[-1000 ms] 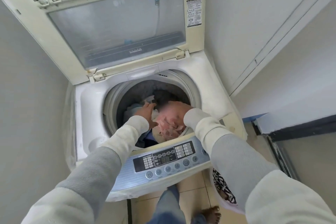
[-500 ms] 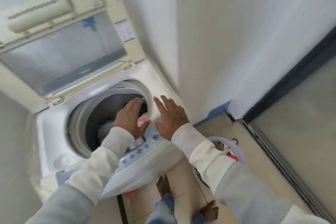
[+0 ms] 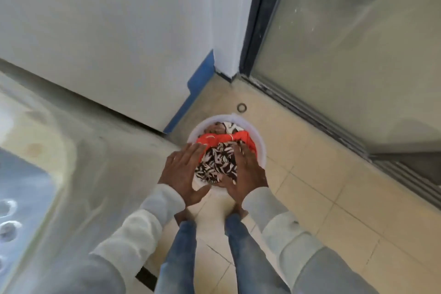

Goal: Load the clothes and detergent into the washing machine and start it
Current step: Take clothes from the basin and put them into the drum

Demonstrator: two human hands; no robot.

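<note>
White plastic tub (image 3: 260, 148): stands on the tiled floor (image 3: 310, 186), right of the washing machine (image 3: 59, 174), near the wall corner.
Clothes (image 3: 218, 162): I see a black-and-white patterned garment on top, an orange garment (image 3: 224, 138) behind it, and another patterned piece at the far rim. All lie inside the tub.
Left hand (image 3: 182, 172): fingers spread and straight, above the tub's left rim, holding nothing. I cannot tell if it touches the fabric.
Right hand (image 3: 248, 172): fingers straight, palm down at the right side of the patterned garment, holding nothing.
Change: a second ago I had both hands down in the drum with a pink garment. Half a second ago they were lifting clear at the drum rim. The view has since swung right and down to the tub.
Meaning: I judge one load delivered and the next pickup starting. Several garments remain, so detergent and start are not yet due.
Next move: close both hands round the patterned garment.
</note>
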